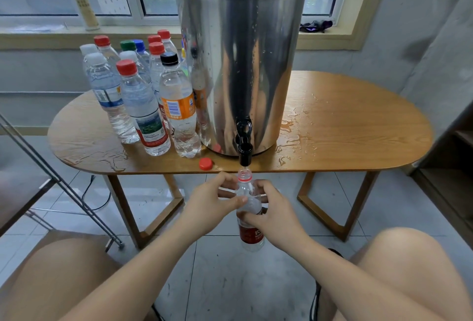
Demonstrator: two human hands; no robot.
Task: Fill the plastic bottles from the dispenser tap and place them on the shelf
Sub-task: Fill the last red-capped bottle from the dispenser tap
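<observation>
Clear bottle [249,208] under the tap [245,153] — held by both hands — left hand [213,199], right hand [272,209].

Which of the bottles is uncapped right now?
The red-labelled bottle that the left hand and right hand hold under the tap: its neck is open, while the bottles on the table show caps.

The dispenser [240,64] runs off the top edge; rear bottles [154,39] seem partly hidden.

Left hand [212,200], right hand [276,211], forearms [143,264] and knees [409,254] are all bare.
</observation>
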